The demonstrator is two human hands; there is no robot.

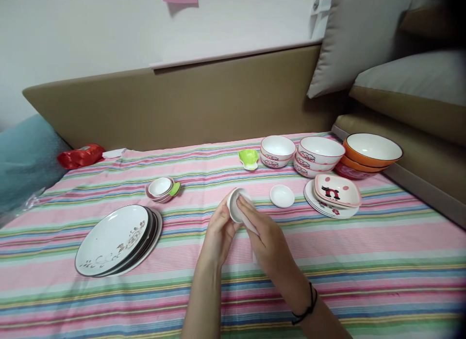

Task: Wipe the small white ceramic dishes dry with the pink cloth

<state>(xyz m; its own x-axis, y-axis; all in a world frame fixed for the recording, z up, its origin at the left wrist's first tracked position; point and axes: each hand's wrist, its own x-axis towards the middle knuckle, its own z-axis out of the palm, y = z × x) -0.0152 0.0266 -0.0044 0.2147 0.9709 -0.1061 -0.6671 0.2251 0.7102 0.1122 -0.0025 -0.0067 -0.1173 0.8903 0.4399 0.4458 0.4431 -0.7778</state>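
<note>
a small dish (235, 213) is held up over the middle of the striped sheet (174, 305), well apart from the stacks, tilted so that its hollow is turned upward and to the right. it is grasped at its left side and from below by the left hand (221, 225). a white cloth (251, 226) is gripped by the right hand (266, 232), whose fingers are pressed into the dish's hollow. a black band (308, 310) is worn on the right wrist.

just beyond the right hand, a white saucer (282, 196) is laid on the sheet, its bare inside in view. farther back, a green dish (248, 158) is set near two nested bowls (277, 147); three more patterned bowls (320, 147) are stacked beside them. at the far right, orange bowls (373, 147) are nested over a red one (351, 171), the white inside of the top one shown. in front, a pink-rimmed dish (342, 191) with a red-and-black figure on its inside is stacked on white plates (309, 197).

at the left, small white bowls (160, 186) are nested in a pinkish one (155, 198), and a green tip (175, 189) is seen beside them. nearer, large plates (112, 239) are piled, the top one flower-printed.
</note>
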